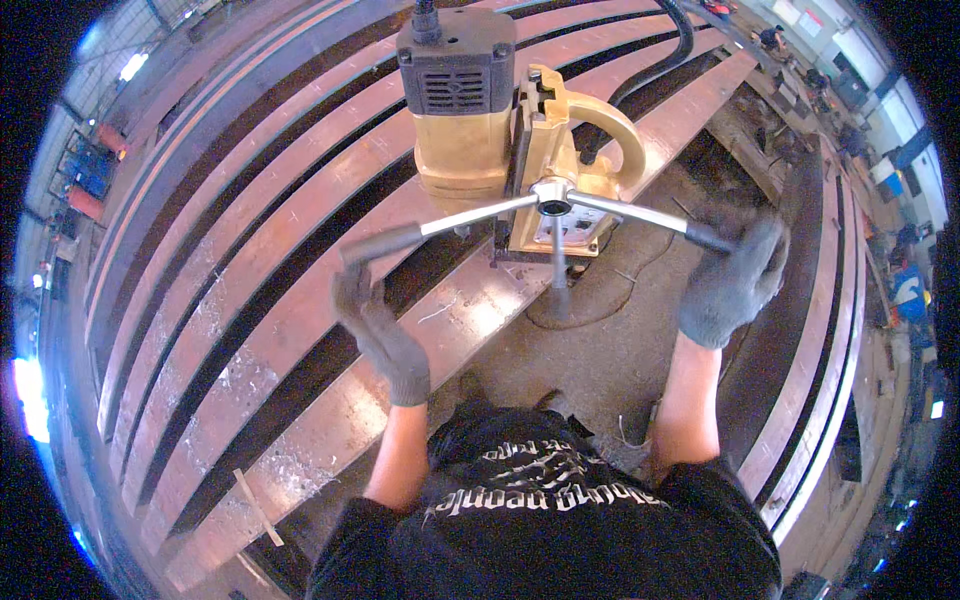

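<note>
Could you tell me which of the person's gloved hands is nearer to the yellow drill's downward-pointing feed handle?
Left. The left hand grips the left spoke beside the downward handle of the yellow drill; the right hand is farther out.

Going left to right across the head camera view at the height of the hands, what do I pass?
Rust-coloured steel beams → left hand in a grey glove, under the left spoke handle → downward spoke handle of the yellow drill → right hand, gloved, on the right spoke handle → further beams.
</note>
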Available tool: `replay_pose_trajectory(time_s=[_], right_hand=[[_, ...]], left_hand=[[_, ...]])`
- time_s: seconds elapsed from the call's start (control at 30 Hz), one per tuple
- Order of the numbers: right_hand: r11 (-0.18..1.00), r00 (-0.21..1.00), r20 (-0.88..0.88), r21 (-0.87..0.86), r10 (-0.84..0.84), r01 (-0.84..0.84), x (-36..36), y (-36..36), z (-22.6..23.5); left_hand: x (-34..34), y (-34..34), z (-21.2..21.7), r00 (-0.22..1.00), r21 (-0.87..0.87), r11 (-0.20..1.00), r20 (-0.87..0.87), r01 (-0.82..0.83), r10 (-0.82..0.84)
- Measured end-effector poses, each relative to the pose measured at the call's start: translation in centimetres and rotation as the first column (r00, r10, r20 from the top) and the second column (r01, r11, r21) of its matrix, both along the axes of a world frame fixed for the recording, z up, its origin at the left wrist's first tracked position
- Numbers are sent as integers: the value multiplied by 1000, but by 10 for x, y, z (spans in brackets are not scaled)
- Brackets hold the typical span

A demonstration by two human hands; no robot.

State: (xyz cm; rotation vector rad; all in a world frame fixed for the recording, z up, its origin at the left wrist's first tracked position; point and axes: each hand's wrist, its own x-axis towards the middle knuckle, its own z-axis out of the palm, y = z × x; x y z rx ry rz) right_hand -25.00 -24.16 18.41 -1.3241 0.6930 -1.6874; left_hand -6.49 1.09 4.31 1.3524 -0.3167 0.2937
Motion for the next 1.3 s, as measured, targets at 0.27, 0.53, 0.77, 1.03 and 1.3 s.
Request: replay_pose_trajectory(time_s=[0.27,0.53,0.77,1.03,1.3], right_hand=[[962,971,-235,252,-47,107,-45,-10,-125],[866,421,-769,-494,-480,85,-63,-23,-25],[732,590,-759,-564,-276,-383,55,26,50],[735,373,-817,-566,-440,-373,97,24,27],[695,370,-803,-592,-467,-407,102,30,31]], left_hand=[[-19,-121,147,916,-224,918,312,328,-251],[5,-112,130,953,-368,884,204,288,-226],[-1,-110,136,984,-454,874,62,176,-166],[4,-101,128,992,-457,884,-28,100,-126],[15,-99,107,977,-518,829,75,210,-200]])
